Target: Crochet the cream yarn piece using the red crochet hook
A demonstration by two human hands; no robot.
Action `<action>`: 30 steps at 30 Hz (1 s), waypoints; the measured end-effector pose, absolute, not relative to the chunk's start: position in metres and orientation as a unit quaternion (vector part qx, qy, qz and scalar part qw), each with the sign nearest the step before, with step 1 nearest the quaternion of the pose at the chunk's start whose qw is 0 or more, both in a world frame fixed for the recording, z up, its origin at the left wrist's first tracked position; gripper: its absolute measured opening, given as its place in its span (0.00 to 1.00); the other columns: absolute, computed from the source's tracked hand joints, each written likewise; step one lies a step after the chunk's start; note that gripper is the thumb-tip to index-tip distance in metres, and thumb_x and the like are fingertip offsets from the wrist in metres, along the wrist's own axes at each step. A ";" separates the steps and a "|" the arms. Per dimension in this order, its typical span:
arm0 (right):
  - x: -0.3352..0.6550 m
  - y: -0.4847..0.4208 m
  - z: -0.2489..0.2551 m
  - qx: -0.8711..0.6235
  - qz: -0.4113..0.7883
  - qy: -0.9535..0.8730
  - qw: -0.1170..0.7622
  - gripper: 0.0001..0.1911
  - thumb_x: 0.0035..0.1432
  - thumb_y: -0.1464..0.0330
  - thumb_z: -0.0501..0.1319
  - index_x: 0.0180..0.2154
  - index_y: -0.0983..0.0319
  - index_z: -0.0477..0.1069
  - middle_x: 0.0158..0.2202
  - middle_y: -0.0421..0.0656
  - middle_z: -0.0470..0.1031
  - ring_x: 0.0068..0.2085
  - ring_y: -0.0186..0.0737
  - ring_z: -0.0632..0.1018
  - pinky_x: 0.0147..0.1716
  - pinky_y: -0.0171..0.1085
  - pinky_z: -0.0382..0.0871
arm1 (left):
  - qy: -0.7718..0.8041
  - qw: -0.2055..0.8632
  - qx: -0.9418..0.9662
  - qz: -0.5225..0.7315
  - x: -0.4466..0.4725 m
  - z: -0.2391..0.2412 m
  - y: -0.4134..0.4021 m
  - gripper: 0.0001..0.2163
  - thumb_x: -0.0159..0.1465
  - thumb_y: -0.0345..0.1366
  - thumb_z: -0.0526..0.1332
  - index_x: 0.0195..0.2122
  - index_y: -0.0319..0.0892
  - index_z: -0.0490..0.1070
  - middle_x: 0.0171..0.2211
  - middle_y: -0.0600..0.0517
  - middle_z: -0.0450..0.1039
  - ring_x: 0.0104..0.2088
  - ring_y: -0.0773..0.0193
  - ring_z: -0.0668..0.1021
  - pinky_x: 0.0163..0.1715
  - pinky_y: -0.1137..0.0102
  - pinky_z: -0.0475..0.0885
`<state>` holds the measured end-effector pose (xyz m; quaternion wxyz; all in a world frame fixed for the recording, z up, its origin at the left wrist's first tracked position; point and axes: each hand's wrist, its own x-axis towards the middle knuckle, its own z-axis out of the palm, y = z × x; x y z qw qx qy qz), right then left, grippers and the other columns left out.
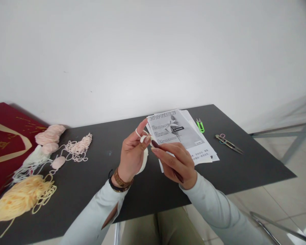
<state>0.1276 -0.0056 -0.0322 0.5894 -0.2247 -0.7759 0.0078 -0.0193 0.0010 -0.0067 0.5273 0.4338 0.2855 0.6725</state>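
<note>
My left hand (pixel 133 151) is raised over the dark table (pixel 97 177), fingers curled, with white yarn (pixel 144 160) looped round the index finger and hanging down behind the palm. My right hand (pixel 175 162) meets it from the right, fingers pinched at the yarn near the left fingertips. Both hands hover just in front of a stack of printed instruction sheets (pixel 183 136).
Green thread snips (pixel 200 125) and small metal scissors (pixel 228 144) lie right of the sheets. Pink yarn (pixel 78 148), pink skeins (pixel 49 136), white yarn and a yellow yarn pile (pixel 24 197) lie at the left. A red box (pixel 5 143) stands at the far left.
</note>
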 end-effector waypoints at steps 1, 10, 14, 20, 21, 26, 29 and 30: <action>0.127 -0.006 -0.032 -0.232 -0.004 -0.774 0.589 0.27 0.57 0.78 0.60 0.57 0.56 0.68 0.41 0.48 0.78 0.39 0.41 0.79 0.36 0.40 0.76 | 0.301 0.498 0.438 0.685 -0.017 -0.009 -0.001 0.18 0.58 0.33 0.68 0.50 0.54 0.77 0.27 0.56 0.74 0.28 0.70 0.74 0.37 0.71 0.72; 0.127 -0.006 -0.028 -0.204 -0.088 -0.801 0.555 0.24 0.59 0.77 0.58 0.57 0.62 0.68 0.42 0.50 0.78 0.42 0.42 0.78 0.41 0.40 0.77 | 0.309 0.466 0.371 0.741 -0.007 -0.007 -0.011 0.22 0.59 0.29 0.66 0.55 0.54 0.73 0.26 0.59 0.69 0.27 0.74 0.70 0.34 0.77 0.69; 0.128 -0.005 -0.030 -0.186 0.020 -0.775 0.603 0.24 0.58 0.79 0.58 0.55 0.58 0.71 0.44 0.48 0.77 0.43 0.41 0.78 0.40 0.41 0.77 | 0.271 0.551 0.321 0.721 -0.009 0.005 -0.013 0.25 0.56 0.28 0.68 0.55 0.51 0.72 0.26 0.58 0.70 0.28 0.73 0.72 0.34 0.79 0.69; 0.123 -0.005 -0.031 -0.177 0.123 -0.729 0.650 0.27 0.55 0.82 0.61 0.53 0.54 0.73 0.47 0.46 0.78 0.43 0.41 0.79 0.40 0.42 0.76 | 0.261 0.556 0.356 0.704 -0.012 0.009 -0.012 0.21 0.58 0.30 0.67 0.53 0.50 0.74 0.28 0.55 0.72 0.30 0.69 0.74 0.34 0.75 0.71; 0.122 -0.005 -0.031 -0.182 0.141 -0.714 0.661 0.26 0.56 0.81 0.61 0.52 0.53 0.73 0.46 0.45 0.79 0.42 0.41 0.79 0.40 0.42 0.76 | 0.257 0.564 0.356 0.700 -0.012 0.010 -0.012 0.21 0.58 0.31 0.67 0.54 0.51 0.74 0.28 0.55 0.72 0.30 0.69 0.74 0.34 0.75 0.71; 0.118 -0.008 -0.029 -0.218 0.257 -0.637 0.694 0.18 0.58 0.77 0.62 0.47 0.52 0.77 0.41 0.43 0.81 0.40 0.41 0.80 0.39 0.42 0.77 | 0.254 0.580 0.331 0.699 -0.013 0.010 -0.013 0.24 0.57 0.30 0.67 0.55 0.51 0.72 0.28 0.56 0.72 0.29 0.69 0.73 0.32 0.75 0.71; 0.115 -0.009 -0.030 -0.212 0.336 -0.592 0.701 0.15 0.60 0.75 0.62 0.45 0.53 0.78 0.41 0.43 0.80 0.38 0.40 0.80 0.33 0.40 0.79 | 0.262 0.553 0.327 0.720 -0.013 0.010 -0.012 0.24 0.57 0.29 0.67 0.55 0.51 0.72 0.28 0.56 0.73 0.27 0.70 0.72 0.31 0.75 0.71; 0.114 -0.009 -0.031 -0.206 0.360 -0.576 0.704 0.14 0.60 0.74 0.61 0.44 0.53 0.79 0.42 0.43 0.80 0.38 0.40 0.80 0.30 0.38 0.79 | 0.265 0.542 0.326 0.728 -0.013 0.010 -0.012 0.24 0.57 0.29 0.67 0.55 0.51 0.73 0.28 0.56 0.72 0.27 0.70 0.72 0.31 0.75 0.71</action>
